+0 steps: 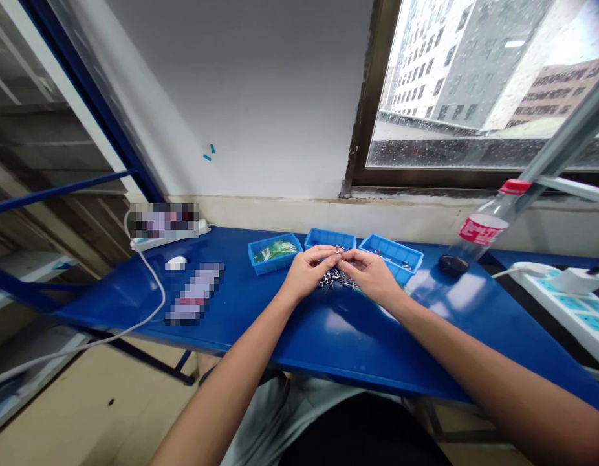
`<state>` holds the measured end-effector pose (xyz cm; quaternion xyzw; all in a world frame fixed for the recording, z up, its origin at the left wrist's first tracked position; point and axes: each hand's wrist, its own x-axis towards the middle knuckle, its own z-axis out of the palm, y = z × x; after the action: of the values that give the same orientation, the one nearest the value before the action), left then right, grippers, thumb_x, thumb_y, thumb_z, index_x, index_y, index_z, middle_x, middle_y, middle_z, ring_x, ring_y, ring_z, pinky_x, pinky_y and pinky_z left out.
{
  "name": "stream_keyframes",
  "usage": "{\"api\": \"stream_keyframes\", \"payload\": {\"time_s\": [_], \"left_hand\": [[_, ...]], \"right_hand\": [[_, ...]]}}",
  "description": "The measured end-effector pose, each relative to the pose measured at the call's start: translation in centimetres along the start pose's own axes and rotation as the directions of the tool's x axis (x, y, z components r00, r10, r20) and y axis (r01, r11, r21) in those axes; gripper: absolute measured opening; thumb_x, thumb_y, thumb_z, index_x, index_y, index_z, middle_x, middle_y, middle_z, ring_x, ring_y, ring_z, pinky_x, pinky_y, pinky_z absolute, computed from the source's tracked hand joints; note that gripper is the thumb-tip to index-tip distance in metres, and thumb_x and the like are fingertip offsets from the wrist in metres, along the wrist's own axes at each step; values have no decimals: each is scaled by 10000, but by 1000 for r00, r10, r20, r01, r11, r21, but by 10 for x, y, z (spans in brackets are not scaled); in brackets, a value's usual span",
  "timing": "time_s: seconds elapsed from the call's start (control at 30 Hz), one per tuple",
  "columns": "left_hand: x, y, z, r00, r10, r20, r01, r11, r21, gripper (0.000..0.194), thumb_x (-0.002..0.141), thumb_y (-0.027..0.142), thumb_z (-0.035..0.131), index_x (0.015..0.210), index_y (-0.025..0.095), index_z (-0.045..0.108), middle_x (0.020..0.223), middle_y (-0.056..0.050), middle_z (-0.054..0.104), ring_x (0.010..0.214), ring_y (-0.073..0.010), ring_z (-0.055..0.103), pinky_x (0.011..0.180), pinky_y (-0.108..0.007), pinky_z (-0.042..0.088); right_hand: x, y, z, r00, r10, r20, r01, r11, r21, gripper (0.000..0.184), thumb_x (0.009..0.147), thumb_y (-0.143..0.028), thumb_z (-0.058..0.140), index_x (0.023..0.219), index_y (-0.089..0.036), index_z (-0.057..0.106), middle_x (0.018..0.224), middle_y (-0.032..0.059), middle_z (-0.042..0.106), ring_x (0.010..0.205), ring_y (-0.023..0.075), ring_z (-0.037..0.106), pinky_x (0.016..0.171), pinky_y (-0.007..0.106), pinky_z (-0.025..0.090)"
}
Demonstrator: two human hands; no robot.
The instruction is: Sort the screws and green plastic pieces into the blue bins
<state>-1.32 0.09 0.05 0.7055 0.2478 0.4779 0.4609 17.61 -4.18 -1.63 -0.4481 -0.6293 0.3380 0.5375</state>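
Observation:
My left hand (310, 270) and my right hand (372, 272) meet above the table, fingertips pinched together. Between them shows the top of a small shiny metal screw (337, 248); most of it is hidden by my fingers. Under and just behind the hands lies a loose pile of silver screws (339, 280). Beyond the hands stand a left blue bin (275, 264) holding small green and clear pieces, a middle blue bin (330, 237) partly covered by my hands, and a right blue bin (391, 244) with a few metal parts inside.
A cola bottle (481, 230) with dark liquid stands right on the blue table (241, 323), near a power strip (566, 304). At left are a blurred flat object (195, 294), a white mouse-like item (176, 263) and a white cable (156, 285). Behind rise wall and window.

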Motion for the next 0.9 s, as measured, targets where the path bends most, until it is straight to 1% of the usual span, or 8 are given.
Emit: {"api": "stream_keyframes", "payload": {"time_s": [0.1, 0.27, 0.37, 0.43, 0.53, 0.63, 0.8, 0.9], "left_hand": [[0, -1, 0, 1000, 1, 0, -1, 1000, -8, 271, 888, 411, 802, 1043, 195, 853, 1203, -122, 779, 1197, -274, 711, 1097, -430, 554], [0, 2, 1, 999, -17, -49, 15, 999, -48, 283, 814, 423, 867, 872, 160, 778, 1135, -127, 754, 1098, -260, 725, 916, -367, 615], [0, 2, 0, 995, -21, -98, 15, 998, -66, 339, 779, 422, 893, 815, 148, 696, 1080, -117, 736, 1064, -245, 721, 851, -321, 609], [1, 0, -1, 993, -16, -120, 9, 998, -61, 362, 762, 425, 904, 802, 147, 676, 1057, -110, 728, 1056, -239, 717, 834, -305, 603], [2, -3, -2, 996, -6, -93, 2, 999, -39, 335, 781, 436, 891, 825, 148, 724, 1087, -117, 732, 1080, -244, 714, 854, -319, 608], [2, -6, -2, 999, -1, -48, -1, 999, -32, 295, 828, 444, 857, 911, 165, 808, 1168, -130, 744, 1135, -260, 713, 924, -364, 615], [2, -6, -1, 1000, 0, -16, 0, 1000, -3, 302, 885, 467, 807, 1022, 202, 852, 1207, -120, 768, 1183, -269, 715, 1072, -420, 576], [2, -4, -1, 1000, 1, 0, -1, 1000, 15, 315, 905, 469, 785, 1056, 199, 849, 1217, -117, 773, 1192, -270, 713, 1084, -416, 566]], "right_hand": [[0, 2, 0, 1000, 19, -21, -18, 1000, 22, 370, 873, -564, 786, 960, -205, 756, 979, 73, 791, 859, 227, 714, 810, 366, 572], [-1, -1, 0, 999, 36, 9, -36, 999, 5, 378, 821, -528, 843, 1027, -222, 762, 994, 72, 794, 863, 242, 728, 796, 376, 608], [-3, -5, 1, 998, 47, 31, -46, 998, -45, 369, 828, -511, 840, 1053, -226, 774, 1008, 78, 800, 890, 258, 739, 806, 390, 622], [-4, -7, 2, 998, 42, 39, -39, 997, -73, 354, 852, -506, 816, 1068, -227, 781, 1018, 81, 804, 902, 262, 741, 813, 394, 621], [-4, -10, 2, 999, 1, 52, 3, 997, -82, 317, 910, -499, 746, 1073, -230, 784, 1042, 76, 803, 918, 253, 736, 831, 386, 600], [-4, -14, 1, 996, -43, 73, 49, 995, -87, 303, 950, -489, 683, 1065, -227, 785, 1080, 67, 797, 963, 249, 726, 866, 378, 575], [-2, -14, 0, 999, 8, 40, -4, 996, -89, 380, 940, -544, 667, 1041, -200, 794, 963, 75, 789, 879, 248, 709, 766, 367, 562], [-1, -10, 0, 999, 33, 16, -33, 998, -51, 404, 906, -572, 710, 1018, -192, 787, 929, 74, 782, 810, 227, 687, 712, 345, 541]]}}
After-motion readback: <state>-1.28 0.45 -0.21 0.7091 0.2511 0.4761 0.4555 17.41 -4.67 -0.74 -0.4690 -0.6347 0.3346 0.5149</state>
